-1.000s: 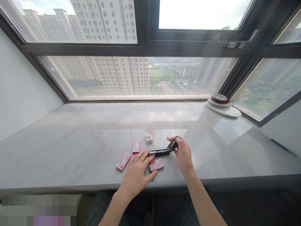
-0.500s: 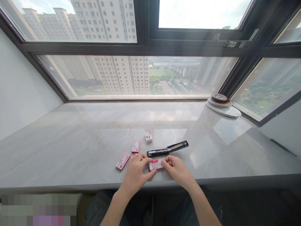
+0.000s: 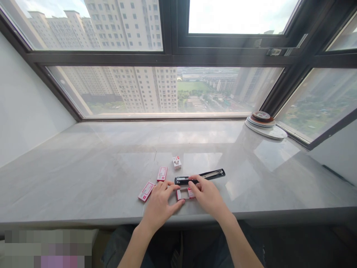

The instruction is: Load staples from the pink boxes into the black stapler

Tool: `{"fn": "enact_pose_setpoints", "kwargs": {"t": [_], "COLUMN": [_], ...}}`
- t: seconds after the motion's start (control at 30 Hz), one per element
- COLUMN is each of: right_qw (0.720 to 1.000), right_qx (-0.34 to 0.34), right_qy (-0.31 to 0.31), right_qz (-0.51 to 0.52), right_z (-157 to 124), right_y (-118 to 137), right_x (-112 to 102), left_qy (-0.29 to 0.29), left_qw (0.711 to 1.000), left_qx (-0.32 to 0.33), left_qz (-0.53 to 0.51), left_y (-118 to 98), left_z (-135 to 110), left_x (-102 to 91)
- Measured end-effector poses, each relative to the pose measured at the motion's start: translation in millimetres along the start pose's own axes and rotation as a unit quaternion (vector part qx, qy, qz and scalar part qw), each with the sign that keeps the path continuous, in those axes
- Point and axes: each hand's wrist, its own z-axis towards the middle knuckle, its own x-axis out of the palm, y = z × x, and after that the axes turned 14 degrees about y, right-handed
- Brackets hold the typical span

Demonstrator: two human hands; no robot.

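Observation:
A small pink-and-white staple box [image 3: 179,195] lies near the counter's front edge, its sleeve pushed to the right and a greyish inside showing. My left hand [image 3: 159,201] grips the box at its left end, with thumb and forefinger on opposite sides. Above the box's right part, my right hand [image 3: 205,193] has its thumb and forefinger drawn together beside the stapler; whatever is between them is too small to make out. The black stapler [image 3: 212,174] lies opened out flat just behind the box, partly covered by the right fingers.
Two more pink-and-white boxes lie left of my hands: a nearer box [image 3: 146,191] and a farther box [image 3: 162,174]. A small white box [image 3: 176,162] stands behind the stapler. Stacked plates [image 3: 264,128] sit at the back right, by the window frame [image 3: 167,59].
The staple box's sleeve has slid rightward, exposing its inside. My right hand has left the box's right end and moved up over the stapler. My left hand stays at the box.

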Motion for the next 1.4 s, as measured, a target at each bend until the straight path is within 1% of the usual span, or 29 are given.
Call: {"fn": "enact_pose_setpoints", "kwargs": {"t": [0.07,0.2,0.37,0.43,0.53,0.63,0.73,0.8,0.87,0.97,1.03,1.1,1.23,1.3,1.4], "right_qw": [0.998,0.991,0.973,0.968,0.978,0.992,0.994,0.994,0.992,0.984,0.982,0.985,0.993,0.992,0.995], "right_qx": [-0.007,0.007,0.015,0.008,-0.014,-0.047,-0.085,-0.102,-0.109,-0.102,-0.096,-0.082,0.006,0.035,0.024], "right_qy": [0.023,0.018,0.018,0.022,0.019,-0.014,-0.045,-0.032,0.003,0.044,0.052,0.043,-0.022,-0.030,-0.013], "right_qz": [0.052,0.132,0.231,0.249,0.208,0.120,0.041,-0.008,-0.067,-0.142,-0.156,-0.143,-0.115,-0.113,-0.097], "right_z": [11,26,37,42,46,46,37,29,20,11,5,-1,-12,-14,-14], "right_y": [4,3,-2,-1,6,18,28,29,27,20,15,7,-14,-23,-26], "right_x": [12,29,39,41,43,42,36,31,27,22,17,10,-5,-6,2], "left_qy": [0.004,-0.009,-0.011,-0.007,-0.001,0.002,-0.001,-0.011,-0.017,0.004,0.025,0.034,0.022,0.006,-0.018], "left_qw": [1.000,1.000,0.999,0.999,0.999,0.999,0.999,0.999,0.999,0.999,0.998,0.996,0.993,0.991,0.993], "left_qx": [0.001,-0.007,-0.008,-0.006,-0.001,0.000,-0.001,-0.012,-0.028,-0.032,-0.033,-0.040,-0.060,-0.069,-0.059], "left_qz": [0.001,-0.018,-0.035,-0.037,-0.038,-0.036,-0.041,-0.045,-0.042,-0.038,-0.048,-0.065,-0.104,-0.114,-0.105], "left_y": [0,2,4,4,2,1,2,2,2,1,1,3,9,8,1], "left_z": [0,1,4,5,5,4,-1,-4,-6,-7,-7,-9,-14,-15,-10], "left_x": [-0.2,2.3,4.9,4.2,2.1,-0.2,-1.4,-1.4,-1.3,-2.4,-4.5,-7.1,-9.0,-6.7,0.4]}}
